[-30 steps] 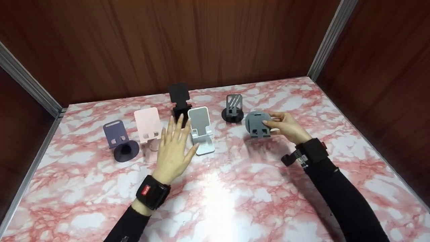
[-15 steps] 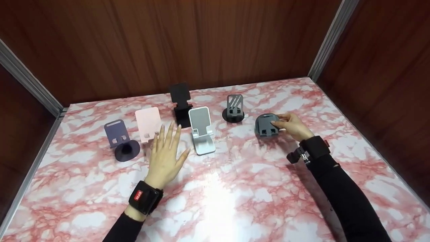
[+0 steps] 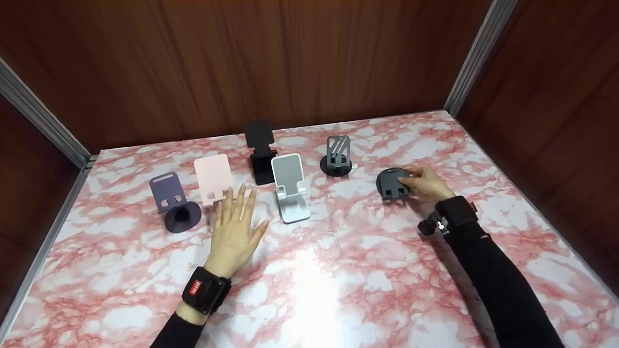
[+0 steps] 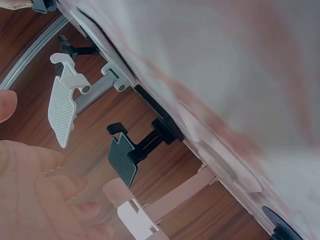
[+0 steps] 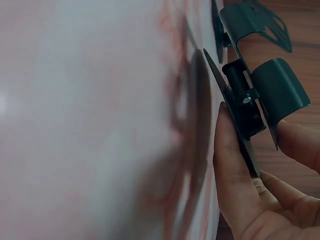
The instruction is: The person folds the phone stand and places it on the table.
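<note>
My right hand (image 3: 425,182) pinches a dark grey folded phone stand (image 3: 394,183) by its right edge, thumb on the plate and fingers beneath the round base. In the right wrist view the stand (image 5: 245,95) is tilted close over the table, its shadow just beside it. My left hand (image 3: 234,232) is held palm down with straight fingers and nothing in it. Its fingertips overlap the lower part of a pink phone stand (image 3: 213,176) in the head view. A white phone stand with a grey pad (image 3: 288,174) stands to the right of that hand.
A purple phone stand (image 3: 168,192) is at the left, a black one (image 3: 259,135) behind the white one. A grey slotted stand (image 3: 338,151) on a round base stands back right of centre. Wood panels (image 3: 290,63) enclose the marbled table (image 3: 348,270) at back and sides.
My right hand has moved the folded stand right and lower toward the table. My left hand has drawn back to the left, away from the white stand.
</note>
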A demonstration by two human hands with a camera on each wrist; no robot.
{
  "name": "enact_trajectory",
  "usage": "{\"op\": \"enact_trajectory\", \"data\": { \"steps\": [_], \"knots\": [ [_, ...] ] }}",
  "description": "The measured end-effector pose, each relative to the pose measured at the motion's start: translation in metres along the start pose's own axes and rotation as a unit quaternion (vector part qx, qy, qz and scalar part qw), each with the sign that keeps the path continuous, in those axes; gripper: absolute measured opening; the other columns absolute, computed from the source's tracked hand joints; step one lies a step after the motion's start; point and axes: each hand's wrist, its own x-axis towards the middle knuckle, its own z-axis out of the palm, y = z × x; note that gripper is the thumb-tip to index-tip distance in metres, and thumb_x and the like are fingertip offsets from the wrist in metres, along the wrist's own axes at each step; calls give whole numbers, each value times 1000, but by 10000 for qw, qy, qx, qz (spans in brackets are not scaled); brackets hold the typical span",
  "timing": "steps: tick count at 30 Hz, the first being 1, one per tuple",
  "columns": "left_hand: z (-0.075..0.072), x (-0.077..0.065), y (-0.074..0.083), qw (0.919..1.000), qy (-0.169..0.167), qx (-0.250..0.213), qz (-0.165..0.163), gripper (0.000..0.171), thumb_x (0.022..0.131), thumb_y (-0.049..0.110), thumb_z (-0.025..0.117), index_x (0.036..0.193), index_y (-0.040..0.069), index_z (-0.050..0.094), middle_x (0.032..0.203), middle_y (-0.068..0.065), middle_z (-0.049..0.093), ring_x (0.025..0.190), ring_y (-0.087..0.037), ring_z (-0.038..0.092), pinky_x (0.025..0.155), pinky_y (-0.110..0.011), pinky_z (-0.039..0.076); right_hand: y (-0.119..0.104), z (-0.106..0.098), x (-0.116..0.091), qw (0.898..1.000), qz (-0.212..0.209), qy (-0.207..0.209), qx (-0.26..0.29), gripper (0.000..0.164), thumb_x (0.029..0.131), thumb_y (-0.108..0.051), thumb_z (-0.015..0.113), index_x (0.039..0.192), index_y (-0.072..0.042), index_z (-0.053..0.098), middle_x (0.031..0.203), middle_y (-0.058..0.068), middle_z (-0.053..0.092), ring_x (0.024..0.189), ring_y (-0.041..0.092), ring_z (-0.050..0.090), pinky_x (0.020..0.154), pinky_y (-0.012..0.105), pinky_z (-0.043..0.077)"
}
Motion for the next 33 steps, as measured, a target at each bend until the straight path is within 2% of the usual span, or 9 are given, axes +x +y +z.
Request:
{"op": "enact_trajectory", "data": {
  "steps": [7, 9, 12, 15, 17, 20, 23, 27, 33],
  "knots": [
    [-1, -3, -3, 10000, 0, 86, -27, 71, 109, 35, 57, 167, -1, 35, 178, -27, 27, 166, -54, 17, 136, -73, 16, -2, -6, 4, 9953, 423, 410, -768, 63, 114, -9, 51, 168, 8, 23, 163, 33, 39, 89, -6, 63, 84, 10, 59],
    [-2, -4, -3, 10000, -33, 60, -31, 71, 110, 34, 56, 167, -1, 35, 178, -27, 27, 166, -54, 17, 136, -73, 15, -4, -10, 4, 9917, 433, 480, -1112, 63, 114, -11, 52, 167, 9, 26, 164, 36, 38, 90, -6, 60, 82, 9, 57],
    [-2, -4, -4, 10000, -80, 7, -48, 71, 110, 35, 56, 168, 0, 34, 178, -27, 25, 167, -54, 16, 137, -73, 14, -6, -17, 4, 9789, 292, 598, -1934, 60, 112, -14, 56, 161, 14, 36, 158, 42, 46, 90, -3, 57, 77, 7, 52],
    [-2, -5, -4, 9999, -84, -9, -73, 71, 110, 35, 56, 168, 0, 34, 179, -27, 24, 167, -54, 15, 137, -72, 13, -7, -23, 4, 9586, 147, 725, -2750, 59, 111, -18, 60, 155, 17, 44, 151, 46, 52, 92, 3, 58, 71, 8, 46],
    [-2, -5, -4, 10000, -51, 1, -61, 71, 110, 34, 57, 168, 0, 34, 178, -27, 25, 167, -54, 16, 137, -72, 14, -7, -23, 3, 9526, 155, 750, -2943, 59, 110, -19, 61, 154, 18, 45, 149, 46, 53, 97, 12, 62, 72, 10, 47],
    [-2, -5, -4, 10000, -2, 26, -41, 71, 109, 34, 57, 167, 0, 35, 178, -27, 26, 167, -54, 17, 137, -72, 15, -6, -21, 2, 9468, 215, 867, -3091, 60, 110, -22, 61, 152, 18, 47, 149, 45, 53, 113, 33, 66, 82, 21, 53],
    [-2, -5, -3, 10000, 66, -33, -15, 70, 109, 34, 58, 167, 0, 36, 178, -28, 27, 166, -54, 18, 137, -72, 16, -6, -16, 0, 9367, 113, 1085, -3326, 59, 108, -23, 62, 148, 19, 52, 147, 44, 56, 126, 50, 63, 98, 41, 58],
    [-2, -5, -4, 10000, 64, -67, -27, 70, 110, 33, 58, 166, -1, 36, 177, -29, 27, 166, -54, 18, 137, -71, 15, -6, -13, 1, 9200, 0, 1223, -3723, 59, 106, -26, 64, 141, 21, 57, 140, 44, 61, 124, 55, 63, 106, 57, 56],
    [-2, -3, -4, 10000, 15, 21, -63, 70, 109, 33, 58, 166, -1, 37, 177, -28, 27, 167, -54, 17, 137, -71, 15, 21, -33, 31, 8886, 141, 1445, -4350, 70, 100, -51, 71, 140, 6, 67, 144, 36, 64, 130, 56, 61, 105, 63, 57]
  ]
}}
